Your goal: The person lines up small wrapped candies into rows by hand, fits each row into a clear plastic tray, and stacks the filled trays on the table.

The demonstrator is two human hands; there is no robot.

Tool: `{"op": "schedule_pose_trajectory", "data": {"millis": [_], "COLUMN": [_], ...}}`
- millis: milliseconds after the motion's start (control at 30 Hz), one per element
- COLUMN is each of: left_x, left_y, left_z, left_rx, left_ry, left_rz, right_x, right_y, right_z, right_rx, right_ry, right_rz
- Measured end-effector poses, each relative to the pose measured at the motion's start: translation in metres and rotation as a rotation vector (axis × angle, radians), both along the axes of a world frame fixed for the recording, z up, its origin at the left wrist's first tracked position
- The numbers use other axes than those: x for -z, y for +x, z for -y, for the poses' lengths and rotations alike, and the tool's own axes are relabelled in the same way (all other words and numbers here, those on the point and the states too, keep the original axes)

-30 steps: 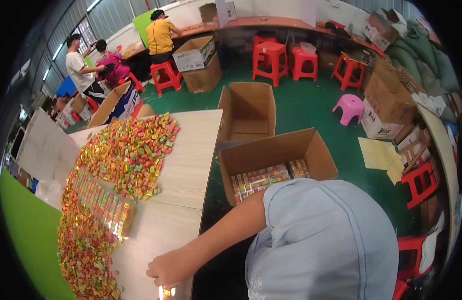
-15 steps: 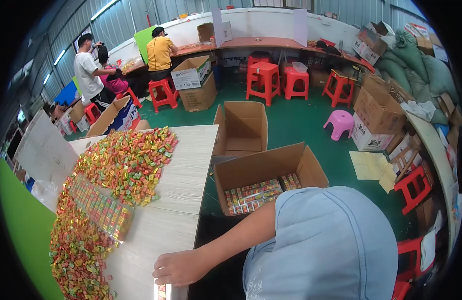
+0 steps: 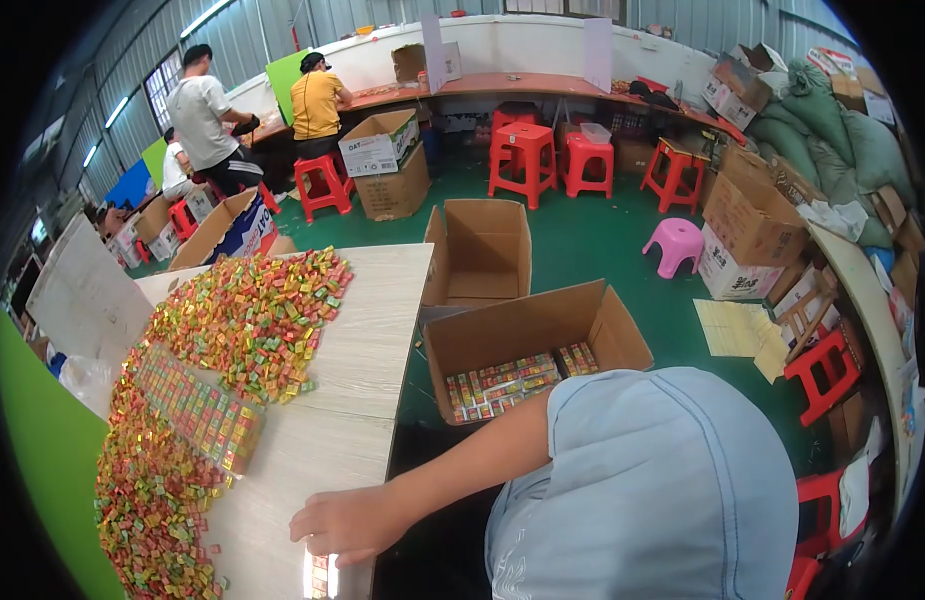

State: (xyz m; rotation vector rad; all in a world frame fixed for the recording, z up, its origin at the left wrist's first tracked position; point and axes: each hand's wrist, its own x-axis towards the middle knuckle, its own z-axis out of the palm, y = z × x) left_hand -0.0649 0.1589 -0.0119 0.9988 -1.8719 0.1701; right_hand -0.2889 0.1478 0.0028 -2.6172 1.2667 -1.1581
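Observation:
My right hand (image 3: pixel 350 524) reaches in from the light blue sleeve (image 3: pixel 642 480) to the near edge of the pale table (image 3: pixel 352 440). Its fingers curl over the top end of a narrow, shiny clear pack of small foil-wrapped cubes (image 3: pixel 320 578), whose lower part runs toward the bottom of the view. The palm side is hidden. Left of the hand lies a big heap of loose red, green and gold wrapped cubes (image 3: pixel 152 490). On the heap rests a flat clear sheet of cubes in rows (image 3: pixel 197 410). My left hand is out of view.
Beside the table stands an open carton (image 3: pixel 602 325) holding several packs of cubes, with another open carton (image 3: pixel 482 240) behind it. Red stools (image 3: pixel 522 165), a pink stool (image 3: pixel 674 245) and stacked boxes (image 3: pixel 752 225) stand on the green floor. People (image 3: pixel 317 105) are at the back benches.
My right hand has shifted slightly left, and more of the pack shows below it. At the back left, the person in white stands taller and the person in pink is no longer visible.

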Motion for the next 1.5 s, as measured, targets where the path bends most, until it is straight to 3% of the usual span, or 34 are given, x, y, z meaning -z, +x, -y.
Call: {"op": "schedule_pose_trajectory", "data": {"millis": [133, 167, 300, 533, 1100, 1433, 1500], "left_x": [0.017, 0.018, 0.019, 0.010, 0.016, 0.015, 0.019], "left_y": [0.001, 0.007, 0.011, 0.003, 0.006, 0.004, 0.003], "left_z": [0.014, 0.017, 0.017, 0.020, 0.022, 0.019, 0.018], "left_rx": [0.029, 0.042, 0.304, 0.297, 0.349, 0.393, 0.388], "left_ry": [0.055, -0.073, 0.421, 0.532, 0.602, 0.580, 0.565], "left_rz": [-0.075, 0.011, -0.314, -0.355, -0.388, -0.402, -0.390], "right_x": [-0.022, -0.021, -0.020, -0.038, -0.051, -0.042, -0.047], "right_y": [-0.007, -0.008, -0.018, -0.020, -0.029, -0.035, -0.035], "right_z": [0.014, 0.017, 0.022, 0.022, 0.036, 0.042, 0.044], "right_rx": [-0.074, -0.097, -0.161, -0.171, -0.262, -0.325, -0.363], "right_ry": [0.233, 0.186, 0.199, 0.365, 0.064, -0.076, -0.051], "right_rz": [-0.084, -0.038, -0.038, -0.067, -0.268, -0.132, -0.203]}}
